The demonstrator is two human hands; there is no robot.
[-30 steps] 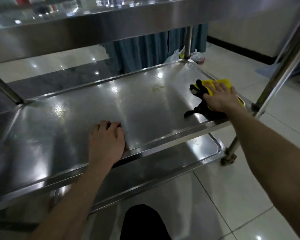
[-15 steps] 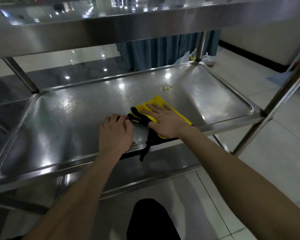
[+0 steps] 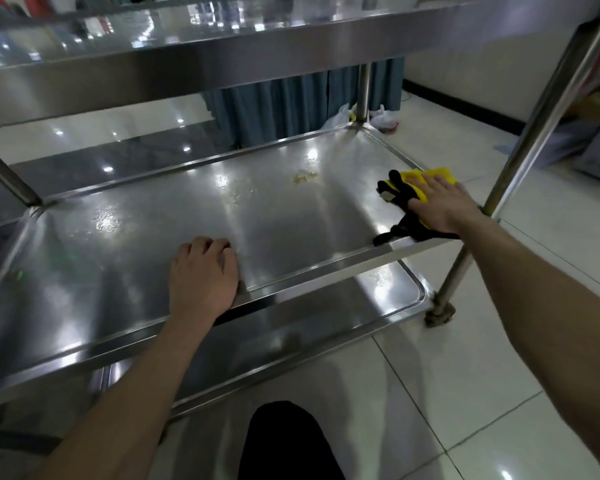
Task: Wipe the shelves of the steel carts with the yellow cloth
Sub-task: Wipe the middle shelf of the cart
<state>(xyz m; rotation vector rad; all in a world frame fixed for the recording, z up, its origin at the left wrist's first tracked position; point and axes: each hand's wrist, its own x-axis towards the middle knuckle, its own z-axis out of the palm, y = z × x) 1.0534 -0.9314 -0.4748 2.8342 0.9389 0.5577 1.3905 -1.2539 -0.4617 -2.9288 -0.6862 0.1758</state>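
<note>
Since half a second ago, right hand [image 3: 440, 204] and yellow cloth [image 3: 426, 178] have swept from mid-shelf to the right end of the middle shelf [image 3: 174, 237], beside the cart post [image 3: 520, 147]. Glossy white tile floor [image 3: 447, 358] reflects ceiling lights; blue curtain [image 3: 291, 105] hangs behind the cart. Top shelf [image 3: 187, 64] overhead, bottom shelf [image 3: 326, 313] below. Right fingers spread flat, pressing the cloth, its black edging trailing to the front rim. Left hand [image 3: 203, 275] braced on the front rim, fingers curled together. Yellowish residue [image 3: 305, 176] sits at shelf centre-rear.
</note>
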